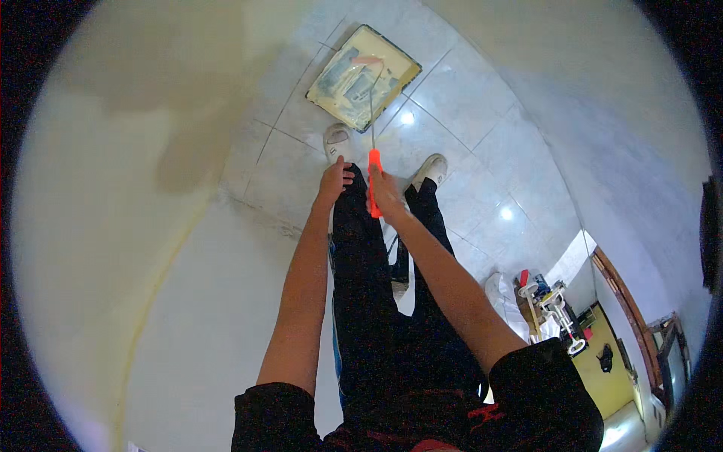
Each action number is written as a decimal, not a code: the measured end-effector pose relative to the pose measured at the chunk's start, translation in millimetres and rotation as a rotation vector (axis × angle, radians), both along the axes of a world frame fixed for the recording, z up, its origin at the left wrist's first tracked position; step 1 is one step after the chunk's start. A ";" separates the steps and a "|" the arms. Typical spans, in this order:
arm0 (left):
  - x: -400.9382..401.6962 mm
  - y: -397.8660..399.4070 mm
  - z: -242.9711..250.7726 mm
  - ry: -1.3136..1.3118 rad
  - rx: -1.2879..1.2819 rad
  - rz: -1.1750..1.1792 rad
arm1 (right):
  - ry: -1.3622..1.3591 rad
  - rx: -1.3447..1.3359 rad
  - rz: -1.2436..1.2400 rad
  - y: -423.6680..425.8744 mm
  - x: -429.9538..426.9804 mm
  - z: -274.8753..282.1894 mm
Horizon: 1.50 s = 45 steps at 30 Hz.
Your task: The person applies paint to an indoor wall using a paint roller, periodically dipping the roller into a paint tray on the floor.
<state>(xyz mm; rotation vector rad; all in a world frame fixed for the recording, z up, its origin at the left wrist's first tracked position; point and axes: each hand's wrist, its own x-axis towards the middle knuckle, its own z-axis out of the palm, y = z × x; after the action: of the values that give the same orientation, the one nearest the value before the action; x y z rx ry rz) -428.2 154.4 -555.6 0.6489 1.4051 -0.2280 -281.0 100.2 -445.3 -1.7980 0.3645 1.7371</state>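
My right hand (386,195) grips the bright orange handle (374,161) of a paint roller. Its thin metal rod (371,107) runs forward over a shallow paint tray (411,76). At the rod's far end, a pale orange roller head (367,60) lies over the tray; whether it touches the paint is hard to tell. Cream paint (350,42) coats much of the tray, with grey patches between. My left hand (337,182) holds nothing, its fingers apart beside my left trouser leg (356,237). The tray rests on the floor just ahead of my left shoe (337,144).
Pale floor tiles (446,124) spread around my feet. A cream wall (113,158) with darker patches rises at left, and another wall (627,124) at right. A white sack (502,302) and assorted items (556,305) stand behind me near a brown door frame (627,316).
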 end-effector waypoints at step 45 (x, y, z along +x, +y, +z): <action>8.2 36.5 85.5 -0.057 0.171 -0.662 | 0.261 -0.258 -0.419 -8.8 -109.6 3.0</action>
<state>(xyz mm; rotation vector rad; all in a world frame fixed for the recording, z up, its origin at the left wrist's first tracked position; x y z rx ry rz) -419.9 191.0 -470.0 1.2443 1.1230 -0.6090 -390.6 91.5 -442.3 -1.5175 1.0368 1.6729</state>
